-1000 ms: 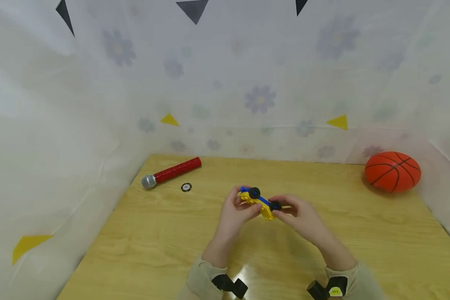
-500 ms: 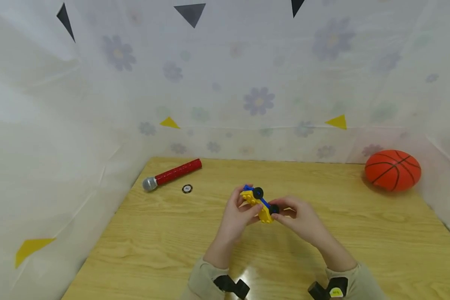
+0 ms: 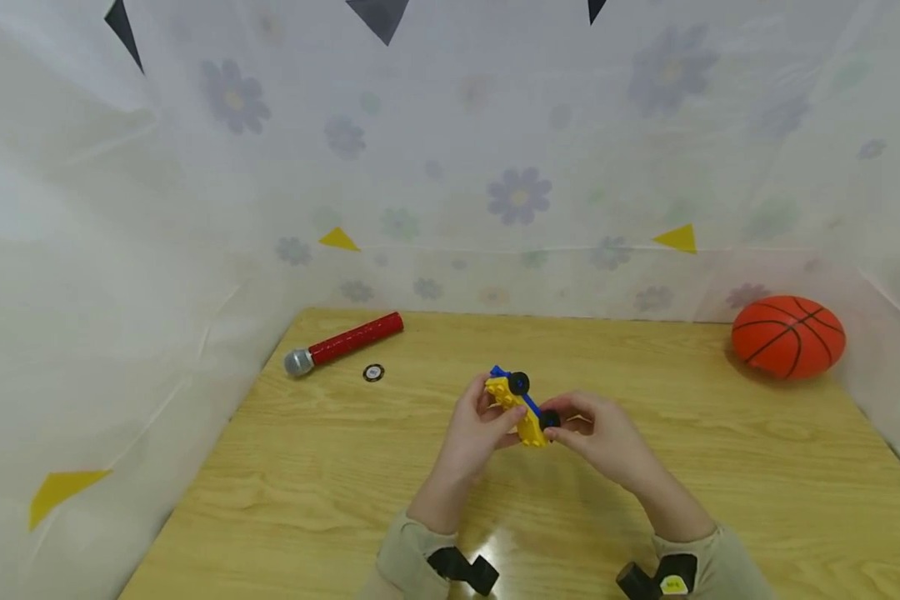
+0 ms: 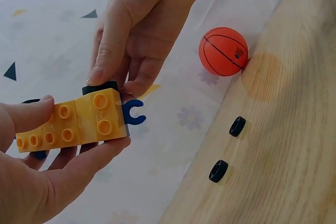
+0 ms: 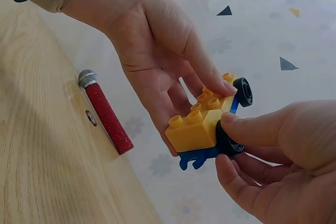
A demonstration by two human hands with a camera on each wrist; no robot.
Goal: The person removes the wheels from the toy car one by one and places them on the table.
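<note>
A small toy car (image 3: 521, 406) of yellow bricks on a blue frame is held above the wooden table (image 3: 345, 467). My left hand (image 3: 497, 417) grips the yellow brick body (image 4: 73, 124) from below, with fingers and thumb curled round it. My right hand (image 3: 560, 425) pinches a black wheel (image 5: 228, 142) at the car's near end between thumb and fingers. A second black wheel (image 5: 243, 92) sits at the far end. A blue clip (image 4: 134, 113) sticks out of the frame.
A red microphone (image 3: 345, 343) with a grey head lies at the table's back left, with a small black disc (image 3: 373, 372) beside it. An orange basketball (image 3: 787, 337) rests at the back right. Two loose black wheels (image 4: 237, 126) (image 4: 218, 171) lie on the table. Floral cloth walls surround it.
The car has turned a little, with its near end drawn in towards my left hand. My right hand has shifted slightly left with the wheel. Both hands keep their hold.
</note>
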